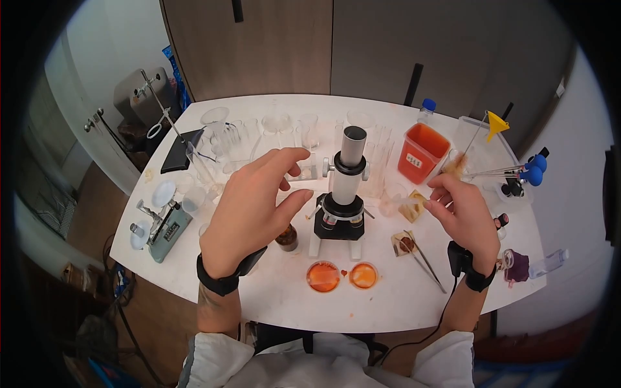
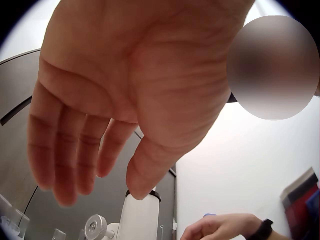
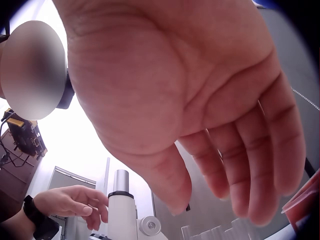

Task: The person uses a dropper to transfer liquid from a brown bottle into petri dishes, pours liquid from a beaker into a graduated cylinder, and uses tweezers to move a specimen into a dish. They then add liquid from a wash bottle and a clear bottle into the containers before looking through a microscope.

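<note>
A white and black microscope point(image 1: 345, 186) stands at the middle of the table. My left hand point(image 1: 255, 200) hovers just left of it, thumb and fingers apart; the left wrist view shows its bare palm point(image 2: 135, 75) with loosely bent fingers. On the other side my right hand point(image 1: 464, 210) is raised near the orange-red bin, its fingers relaxed. Nothing lies in the palm point(image 3: 165, 85) in the right wrist view. Two dishes of orange-red liquid, a left dish point(image 1: 323, 277) and a right dish point(image 1: 363, 275), sit in front of the microscope. A brown bottle point(image 1: 287, 239) is partly hidden behind my left hand.
A green balance scale point(image 1: 169, 231) stands at the left, near a stand with a ring point(image 1: 155, 129). Clear glassware point(image 1: 242, 136) lines the back. At the right are an orange-red bin point(image 1: 424, 154), a yellow funnel point(image 1: 497, 125), tweezers point(image 1: 427, 264) and a purple cloth point(image 1: 515, 268).
</note>
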Available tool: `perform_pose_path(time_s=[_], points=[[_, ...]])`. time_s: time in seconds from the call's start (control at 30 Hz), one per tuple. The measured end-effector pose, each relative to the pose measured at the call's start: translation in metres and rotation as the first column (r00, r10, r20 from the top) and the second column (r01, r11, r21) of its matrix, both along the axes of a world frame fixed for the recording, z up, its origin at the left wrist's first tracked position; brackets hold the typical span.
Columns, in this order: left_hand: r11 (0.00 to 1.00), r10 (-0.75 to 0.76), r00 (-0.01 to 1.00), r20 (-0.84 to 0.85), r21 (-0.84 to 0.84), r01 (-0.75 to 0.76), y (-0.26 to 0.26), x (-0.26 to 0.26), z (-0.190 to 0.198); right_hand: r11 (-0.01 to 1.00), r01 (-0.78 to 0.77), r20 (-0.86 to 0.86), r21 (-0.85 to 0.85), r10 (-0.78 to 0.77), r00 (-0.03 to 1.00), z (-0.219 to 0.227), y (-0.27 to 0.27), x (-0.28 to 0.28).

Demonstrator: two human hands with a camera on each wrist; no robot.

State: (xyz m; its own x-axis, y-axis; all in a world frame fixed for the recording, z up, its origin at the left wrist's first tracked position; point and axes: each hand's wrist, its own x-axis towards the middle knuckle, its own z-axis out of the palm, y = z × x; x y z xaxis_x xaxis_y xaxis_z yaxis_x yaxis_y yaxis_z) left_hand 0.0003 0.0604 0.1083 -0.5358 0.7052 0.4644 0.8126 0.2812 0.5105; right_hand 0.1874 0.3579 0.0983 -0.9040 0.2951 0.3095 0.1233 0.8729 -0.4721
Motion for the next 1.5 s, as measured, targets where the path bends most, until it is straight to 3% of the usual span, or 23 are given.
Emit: perform_pose_path(time_s=[0.1,0.37,0.5,0.57,0.67,0.7,0.8,1.0,1.1,1.2,1.3,1.43,1.5], points=[[0.983,-0.035,0.998,-0.054,-0.183,0.024,0.004,0.001,0.01,0.998,-0.06,0.003,0.002,0.06,0.998,-0.002,-0.008,-0.007],[0.956,-0.135,0.989,-0.058,-0.27,0.115,0.012,0.003,0.002,0.986,-0.156,-0.07,0.058,0.16,0.985,-0.013,-0.029,-0.017],[0.948,-0.159,0.984,-0.081,-0.291,0.129,0.011,0.001,0.002,0.995,-0.086,-0.146,0.048,0.092,0.985,-0.011,-0.018,-0.015],[0.96,-0.164,0.984,-0.063,-0.239,0.145,0.01,0.0,0.006,0.999,-0.029,-0.185,0.021,0.032,0.982,-0.007,-0.007,-0.012],[0.985,-0.117,0.99,-0.072,-0.138,0.107,0.005,-0.001,0.009,0.982,0.187,-0.166,-0.013,-0.187,0.968,0.0,0.005,-0.007],[0.986,-0.101,0.993,-0.063,-0.137,0.091,0.001,-0.003,0.01,0.976,0.208,-0.229,0.066,-0.188,0.955,-0.002,0.011,-0.007],[0.998,-0.066,0.995,-0.081,-0.018,0.064,0.0,-0.007,0.008,0.956,0.291,-0.137,-0.029,-0.292,0.946,0.007,0.017,0.001],[1.0,0.012,1.0,0.005,-0.003,-0.012,-0.007,-0.004,0.018,0.962,0.158,-0.443,-0.223,-0.245,0.862,0.0,0.024,0.0],[0.999,0.046,0.998,-0.031,0.017,-0.046,-0.004,-0.005,0.013,0.936,0.168,-0.419,-0.309,-0.292,0.859,-0.001,0.027,-0.003],[0.996,0.093,0.995,-0.042,0.015,-0.092,-0.001,-0.004,0.012,0.954,0.144,-0.351,-0.263,-0.234,0.907,-0.004,0.036,-0.002],[0.994,0.11,0.99,-0.088,0.009,-0.11,0.0,-0.004,0.014,0.937,0.189,-0.279,-0.293,-0.273,0.921,0.0,0.034,-0.003],[0.992,0.123,0.988,-0.096,-0.009,-0.124,0.001,-0.001,0.02,0.957,0.288,-0.211,-0.022,-0.286,0.935,0.001,0.025,-0.007],[0.991,0.132,0.987,-0.097,0.008,-0.132,0.002,-0.001,0.019,0.982,0.179,-0.141,0.059,-0.17,0.975,-0.003,0.003,-0.013]])
